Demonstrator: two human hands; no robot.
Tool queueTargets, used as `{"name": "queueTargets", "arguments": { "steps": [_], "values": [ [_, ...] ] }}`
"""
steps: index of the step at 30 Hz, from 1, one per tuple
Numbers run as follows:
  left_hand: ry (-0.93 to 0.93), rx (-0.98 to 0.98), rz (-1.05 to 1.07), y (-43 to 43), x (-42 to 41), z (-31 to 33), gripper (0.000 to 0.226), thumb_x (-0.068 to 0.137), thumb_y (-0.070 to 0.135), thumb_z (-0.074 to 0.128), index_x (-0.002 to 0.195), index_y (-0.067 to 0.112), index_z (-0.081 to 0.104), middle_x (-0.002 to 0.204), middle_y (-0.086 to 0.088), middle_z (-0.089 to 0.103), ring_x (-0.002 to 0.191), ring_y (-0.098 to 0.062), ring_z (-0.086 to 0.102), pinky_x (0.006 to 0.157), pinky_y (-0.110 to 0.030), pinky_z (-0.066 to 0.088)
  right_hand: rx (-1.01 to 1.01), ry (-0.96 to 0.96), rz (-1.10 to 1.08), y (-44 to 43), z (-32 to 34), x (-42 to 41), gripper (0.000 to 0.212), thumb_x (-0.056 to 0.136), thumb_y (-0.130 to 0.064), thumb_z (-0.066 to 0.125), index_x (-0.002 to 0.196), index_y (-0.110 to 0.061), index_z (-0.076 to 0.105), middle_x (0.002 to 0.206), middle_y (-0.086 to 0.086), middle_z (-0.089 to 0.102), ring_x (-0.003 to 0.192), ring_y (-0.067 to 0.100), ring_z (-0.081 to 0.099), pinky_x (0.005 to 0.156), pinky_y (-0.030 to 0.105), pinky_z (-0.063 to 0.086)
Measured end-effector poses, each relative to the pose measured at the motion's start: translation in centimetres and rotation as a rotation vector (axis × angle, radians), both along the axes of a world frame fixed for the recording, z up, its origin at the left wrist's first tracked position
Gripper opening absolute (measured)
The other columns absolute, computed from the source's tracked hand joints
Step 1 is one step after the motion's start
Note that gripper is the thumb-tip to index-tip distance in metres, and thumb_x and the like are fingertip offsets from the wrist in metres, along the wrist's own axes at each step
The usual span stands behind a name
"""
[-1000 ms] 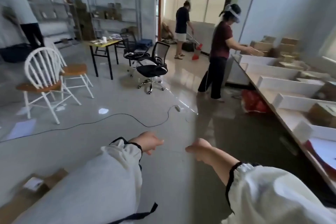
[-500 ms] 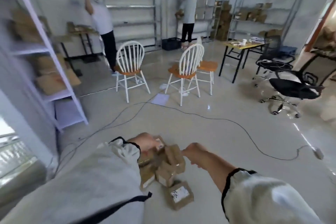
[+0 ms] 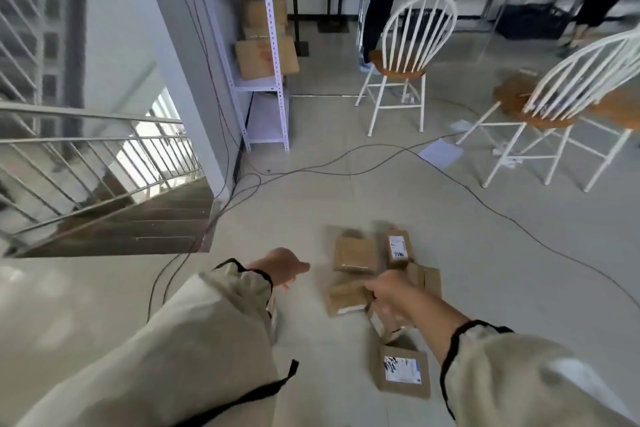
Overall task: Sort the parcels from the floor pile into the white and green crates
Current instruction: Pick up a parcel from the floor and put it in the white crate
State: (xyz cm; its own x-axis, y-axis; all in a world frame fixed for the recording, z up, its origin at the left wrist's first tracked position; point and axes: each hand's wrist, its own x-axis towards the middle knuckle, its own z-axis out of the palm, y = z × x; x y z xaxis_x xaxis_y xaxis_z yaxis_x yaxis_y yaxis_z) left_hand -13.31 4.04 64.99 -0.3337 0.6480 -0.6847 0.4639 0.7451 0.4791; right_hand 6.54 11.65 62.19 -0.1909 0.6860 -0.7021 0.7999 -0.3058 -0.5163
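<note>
No readable text, sorry
Far parcel [image 3: 398, 246] and near parcel [image 3: 403, 373] both have white labels with black scrawl, too blurry to read; shelf box [image 3: 265, 57] shows an unreadable red mark.

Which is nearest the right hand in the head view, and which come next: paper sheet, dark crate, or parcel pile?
1. Parcel pile, directly beneath the right hand.
2. Paper sheet, farther ahead, to the right.
3. Dark crate, far back, right.

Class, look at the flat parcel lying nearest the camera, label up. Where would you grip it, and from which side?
Probably grip its left and right edges, coming from above. The parcel lies flat on the floor, label up, thin, with bare floor on both sides, so fingers can pinch across its width.
</note>
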Motion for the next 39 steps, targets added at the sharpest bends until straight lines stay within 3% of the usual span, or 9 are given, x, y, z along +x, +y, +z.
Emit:
{"name": "queueTargets", "arguments": {
  "steps": [3,5,10,17,19,22,27,32,39],
  "values": [
    [-0.044,-0.009,0.036,2.2,0.2,-5.3,0.021,0.096,0.029,0.049,0.100,0.009,0.054,0.096,-0.008,0.060,0.060,-0.013,0.055,0.041,-0.014,0.041,-0.053,-0.041,-0.059,3.0,-5.3,0.6,0.013,0.092,-0.015,0.051,0.084,-0.006,0.056,0.080,0.006,0.052,0.065,0.014,0.049,0.048,0.017,0.038],
    [-0.064,-0.042,0.076,3.0,-0.1,-9.2,0.020,0.096,0.029,0.049,0.103,0.011,0.055,0.097,-0.007,0.060,0.062,-0.015,0.055,0.050,-0.019,0.039,-0.077,-0.071,-0.099,4.7,-9.5,0.8,0.029,0.085,-0.022,0.054,0.104,-0.001,0.060,0.089,0.010,0.057,0.078,0.023,0.055,0.060,0.023,0.041],
    [-0.061,-0.065,0.218,3.5,-3.6,-22.8,0.016,0.093,0.024,0.053,0.096,0.010,0.059,0.090,-0.007,0.061,0.064,-0.019,0.058,0.047,-0.017,0.031,-0.141,-0.135,0.018,7.2,-21.3,-2.2,0.014,0.087,-0.021,0.051,0.093,-0.008,0.052,0.072,0.010,0.051,0.053,0.020,0.046,0.052,0.022,0.033],
    [0.124,-0.001,0.271,3.2,-9.8,-44.8,0.022,0.084,0.028,0.064,0.081,0.007,0.060,0.072,-0.006,0.053,0.067,-0.021,0.049,0.052,-0.020,0.035,-0.122,-0.114,0.175,8.4,-41.5,-8.9,0.025,0.090,-0.029,0.048,0.109,-0.014,0.054,0.096,0.005,0.059,0.079,0.020,0.058,0.058,0.023,0.038],
    [0.256,-0.027,0.213,2.5,-11.3,-50.7,0.043,0.076,0.047,0.065,0.104,0.013,0.065,0.097,-0.005,0.060,0.088,-0.023,0.059,0.069,-0.021,0.045,-0.141,-0.119,0.215,8.1,-47.4,-11.0,0.028,0.093,-0.027,0.045,0.115,-0.012,0.052,0.102,0.009,0.057,0.083,0.022,0.056,0.059,0.024,0.038],
    [0.356,-0.055,0.214,1.2,-12.4,-57.7,0.072,0.069,0.058,0.065,0.134,0.035,0.045,0.135,-0.004,0.049,0.124,-0.026,0.047,0.101,-0.031,0.036,-0.203,-0.104,0.237,6.9,-54.9,-14.2,0.040,0.097,-0.030,0.044,0.130,-0.008,0.044,0.120,0.012,0.057,0.085,0.022,0.055,0.070,0.027,0.042],
    [0.521,-0.061,0.176,0.5,-13.3,-62.5,0.092,0.071,0.058,0.069,0.145,0.034,0.020,0.152,-0.010,0.017,0.131,-0.031,0.034,0.105,-0.031,0.031,-0.291,-0.006,0.274,4.0,-61.7,-19.0,0.043,0.098,-0.029,0.042,0.134,-0.006,0.040,0.116,0.006,0.054,0.071,0.016,0.054,0.064,0.025,0.040],
    [0.519,-0.041,0.173,0.2,-13.4,-62.9,0.091,0.072,0.052,0.068,0.146,0.031,0.018,0.152,-0.010,0.012,0.132,-0.032,0.032,0.103,-0.033,0.032,-0.253,-0.005,0.295,2.4,-63.3,-20.2,0.041,0.094,-0.029,0.048,0.127,-0.005,0.047,0.115,0.008,0.056,0.061,0.014,0.051,0.058,0.024,0.038],
    [0.495,-0.023,0.190,0.4,-15.5,-63.4,0.094,0.069,0.049,0.071,0.145,0.036,0.017,0.153,-0.009,0.008,0.126,-0.041,0.037,0.101,-0.042,0.039,-0.257,-0.012,0.261,3.5,-64.1,-19.9,0.041,0.097,-0.027,0.045,0.130,-0.004,0.044,0.128,0.013,0.055,0.089,0.025,0.058,0.075,0.032,0.041]
  ]
}}
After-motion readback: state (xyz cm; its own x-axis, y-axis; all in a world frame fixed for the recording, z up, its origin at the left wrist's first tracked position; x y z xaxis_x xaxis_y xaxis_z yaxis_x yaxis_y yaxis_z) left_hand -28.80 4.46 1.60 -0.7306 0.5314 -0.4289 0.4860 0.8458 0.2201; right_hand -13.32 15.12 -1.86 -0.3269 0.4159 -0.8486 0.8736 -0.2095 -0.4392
